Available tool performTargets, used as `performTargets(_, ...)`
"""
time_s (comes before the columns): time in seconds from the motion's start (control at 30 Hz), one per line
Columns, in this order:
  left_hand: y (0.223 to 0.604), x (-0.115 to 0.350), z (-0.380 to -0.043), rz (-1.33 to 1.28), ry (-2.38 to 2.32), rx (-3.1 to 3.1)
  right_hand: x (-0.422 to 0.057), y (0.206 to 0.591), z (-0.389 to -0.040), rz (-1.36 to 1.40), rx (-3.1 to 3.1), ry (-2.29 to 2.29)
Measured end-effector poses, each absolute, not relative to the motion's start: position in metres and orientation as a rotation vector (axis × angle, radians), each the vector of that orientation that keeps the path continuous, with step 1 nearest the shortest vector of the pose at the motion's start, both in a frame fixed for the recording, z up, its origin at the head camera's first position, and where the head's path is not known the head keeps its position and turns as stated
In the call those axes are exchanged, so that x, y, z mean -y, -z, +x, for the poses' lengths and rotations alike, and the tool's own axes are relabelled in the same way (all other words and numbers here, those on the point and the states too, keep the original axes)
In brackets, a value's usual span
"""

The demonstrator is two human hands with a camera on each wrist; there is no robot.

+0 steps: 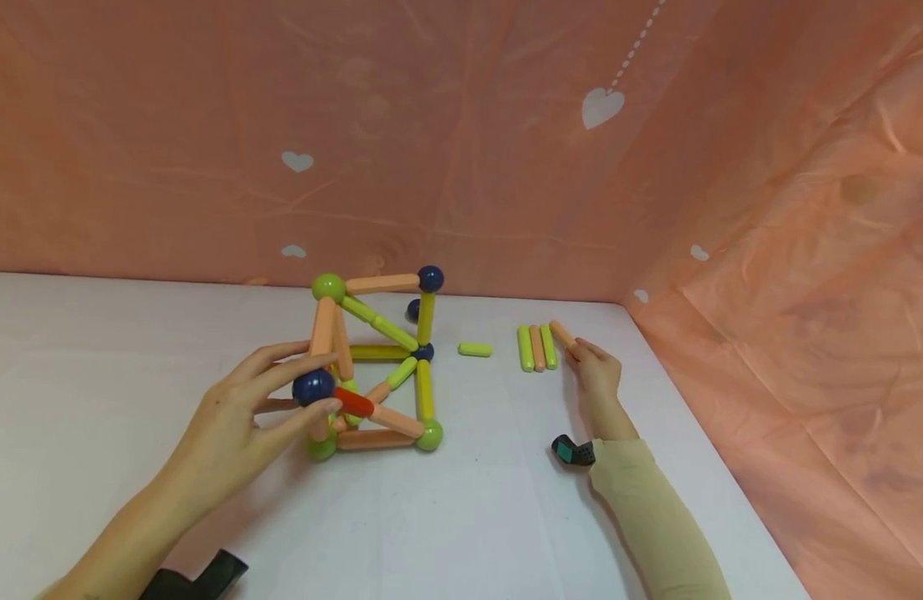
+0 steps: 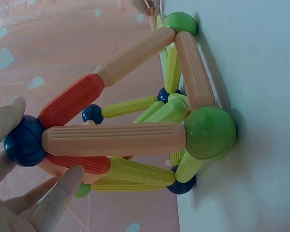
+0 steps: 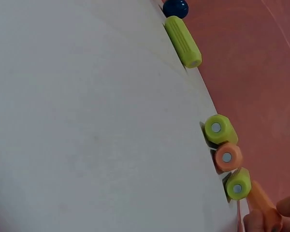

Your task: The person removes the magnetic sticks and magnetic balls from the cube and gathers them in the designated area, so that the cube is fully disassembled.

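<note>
A frame of coloured magnetic sticks and balls [image 1: 381,438] stands on the table, left of centre. My left hand [image 1: 232,421] holds the dark blue ball [image 2: 25,140] at the frame's near upper corner, thumb and fingers about it. A red stick [image 2: 71,100] and a long peach stick [image 2: 113,140] meet at that ball. Over on the right, my right hand [image 1: 600,379] pinches a peach stick [image 1: 562,334] by its near end. Its far end lies close beside a row of two green sticks [image 1: 526,348] and one peach stick [image 1: 536,348].
A short green stick [image 1: 475,349] lies alone between the frame and the row. Behind the frame sits a loose-looking dark blue ball [image 1: 413,310], partly hidden. A peach cloth with white hearts [image 1: 602,107] hangs behind and to the right of the white table [image 1: 491,517].
</note>
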State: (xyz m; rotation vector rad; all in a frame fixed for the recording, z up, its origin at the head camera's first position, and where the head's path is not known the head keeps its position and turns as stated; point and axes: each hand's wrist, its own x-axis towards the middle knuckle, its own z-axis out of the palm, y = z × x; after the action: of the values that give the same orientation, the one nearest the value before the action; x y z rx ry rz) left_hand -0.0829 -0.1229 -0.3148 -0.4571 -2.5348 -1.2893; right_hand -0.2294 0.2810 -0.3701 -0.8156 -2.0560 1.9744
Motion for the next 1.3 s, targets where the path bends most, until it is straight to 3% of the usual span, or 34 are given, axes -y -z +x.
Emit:
performTargets(0.5, 0.314, 0.124, -0.083, -0.474, 1.268, 2.533, -0.267, 0.357, -0.213, -0.651, 2.366, -1.798)
performTargets(0.93, 0.314, 0.123, -0.082, -0.463, 1.288, 2.517, -0.185, 0.349, -0.192, -0.075, 2.258, -2.089)
performTargets(1.3, 0.314, 0.121, -0.083, -0.468, 1.276, 2.534, -0.137, 0.351, -0.181, 0.152, 2.337, -2.228)
